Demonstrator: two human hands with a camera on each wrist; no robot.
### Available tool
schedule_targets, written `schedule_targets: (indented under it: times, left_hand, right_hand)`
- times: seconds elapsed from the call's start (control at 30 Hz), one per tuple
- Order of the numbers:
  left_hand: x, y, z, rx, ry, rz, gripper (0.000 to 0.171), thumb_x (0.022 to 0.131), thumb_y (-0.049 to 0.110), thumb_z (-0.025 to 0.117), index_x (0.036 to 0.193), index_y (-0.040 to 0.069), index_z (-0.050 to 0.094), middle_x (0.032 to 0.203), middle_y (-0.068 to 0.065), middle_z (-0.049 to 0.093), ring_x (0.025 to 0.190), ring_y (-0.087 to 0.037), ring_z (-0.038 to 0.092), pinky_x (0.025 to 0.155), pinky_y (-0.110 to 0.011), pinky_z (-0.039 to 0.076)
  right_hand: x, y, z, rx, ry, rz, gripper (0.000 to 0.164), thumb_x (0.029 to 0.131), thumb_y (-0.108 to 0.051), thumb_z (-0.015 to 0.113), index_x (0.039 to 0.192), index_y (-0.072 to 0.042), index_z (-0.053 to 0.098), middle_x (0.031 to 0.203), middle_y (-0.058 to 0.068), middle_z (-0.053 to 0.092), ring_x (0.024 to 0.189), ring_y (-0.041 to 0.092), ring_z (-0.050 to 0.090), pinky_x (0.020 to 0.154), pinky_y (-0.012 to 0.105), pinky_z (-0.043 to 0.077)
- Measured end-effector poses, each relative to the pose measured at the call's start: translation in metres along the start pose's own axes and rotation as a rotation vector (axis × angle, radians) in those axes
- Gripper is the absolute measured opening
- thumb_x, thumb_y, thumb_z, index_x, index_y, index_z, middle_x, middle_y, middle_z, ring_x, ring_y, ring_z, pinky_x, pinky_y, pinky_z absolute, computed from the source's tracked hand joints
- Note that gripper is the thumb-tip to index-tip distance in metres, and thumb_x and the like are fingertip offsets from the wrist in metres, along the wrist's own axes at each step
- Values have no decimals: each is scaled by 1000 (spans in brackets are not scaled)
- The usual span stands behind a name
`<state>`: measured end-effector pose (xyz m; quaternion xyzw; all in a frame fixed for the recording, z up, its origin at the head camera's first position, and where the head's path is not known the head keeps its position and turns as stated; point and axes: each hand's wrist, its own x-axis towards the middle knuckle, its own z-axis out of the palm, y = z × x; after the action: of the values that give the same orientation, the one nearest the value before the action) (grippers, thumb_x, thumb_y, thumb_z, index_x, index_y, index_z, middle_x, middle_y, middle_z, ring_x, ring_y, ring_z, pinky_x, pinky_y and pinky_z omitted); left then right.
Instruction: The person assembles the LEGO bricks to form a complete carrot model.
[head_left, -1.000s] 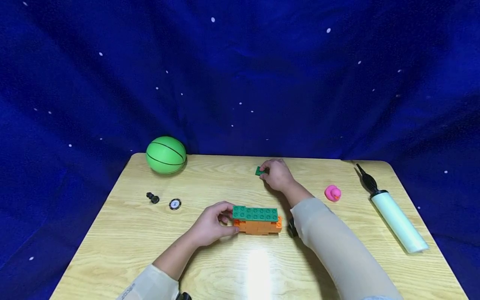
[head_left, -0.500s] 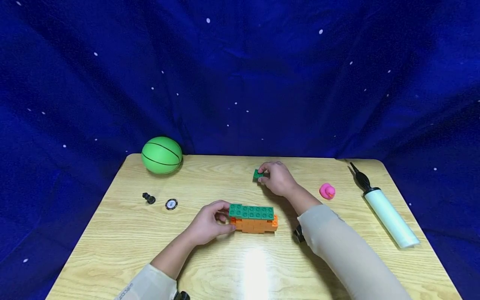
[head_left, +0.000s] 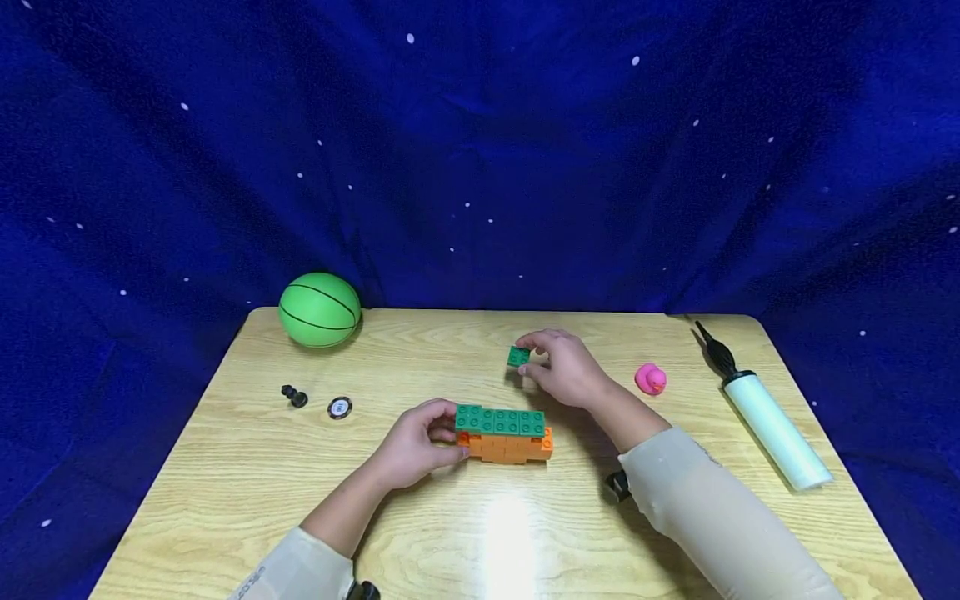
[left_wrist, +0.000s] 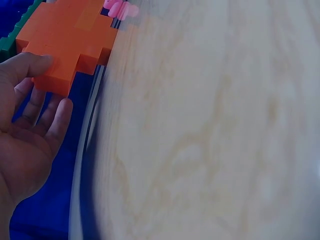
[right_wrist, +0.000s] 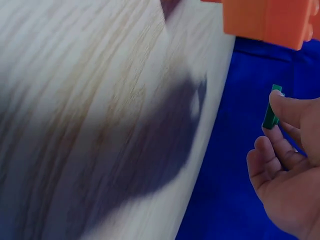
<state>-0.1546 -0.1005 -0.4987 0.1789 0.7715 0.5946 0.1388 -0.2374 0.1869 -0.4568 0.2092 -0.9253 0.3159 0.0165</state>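
Note:
An orange block structure [head_left: 504, 448] topped with a row of green bricks [head_left: 501, 421] stands mid-table. At its left end my left hand [head_left: 417, 446] grips it, thumb on the near orange face. The left wrist view shows the orange blocks [left_wrist: 70, 40] stepped in outline, the thumb pressed on their face. Behind the structure, my right hand [head_left: 564, 368] pinches a small green brick [head_left: 518, 357] between thumb and fingers. In the right wrist view that green brick [right_wrist: 272, 107] is seen edge-on as a thin piece, above a corner of the orange structure's side of the table.
A green ball [head_left: 320, 310] sits at the back left, with a black chess pawn [head_left: 295, 396] and a poker chip [head_left: 340, 407] in front of it. To the right are a pink rubber duck [head_left: 651, 379] and a balloon hand pump [head_left: 772, 425]. A blue curtain [head_left: 480, 150] hangs behind the table.
My right hand has lifted the green brick and brought it nearer to the structure. My left hand keeps its grip on the structure; the whole view has shifted slightly.

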Motion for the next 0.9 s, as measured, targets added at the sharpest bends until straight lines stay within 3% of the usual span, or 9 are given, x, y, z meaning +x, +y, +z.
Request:
schedule_targets:
  times: [0.53, 0.9]
  left_hand:
    - [1, 0, 1, -18, -5, 8, 50, 84, -2, 81, 130, -5, 62, 119, -17, 61, 104, -29, 67, 87, -28, 58]
    - [1, 1, 2, -5, 4, -10, 50, 85, 0, 81, 130, -4, 61, 122, -17, 60, 105, -28, 67, 86, -27, 58]
  right_hand:
    - [-44, -19, -24, 38, 6, -103, 34, 98, -14, 73, 131, -8, 69, 124, 5, 67, 105, 28, 62, 85, 41, 56]
    - [-73, -23, -35, 87, 14, -170, 37, 98, -9, 71, 134, -7, 68, 125, 6, 67, 103, 29, 65, 84, 47, 58]
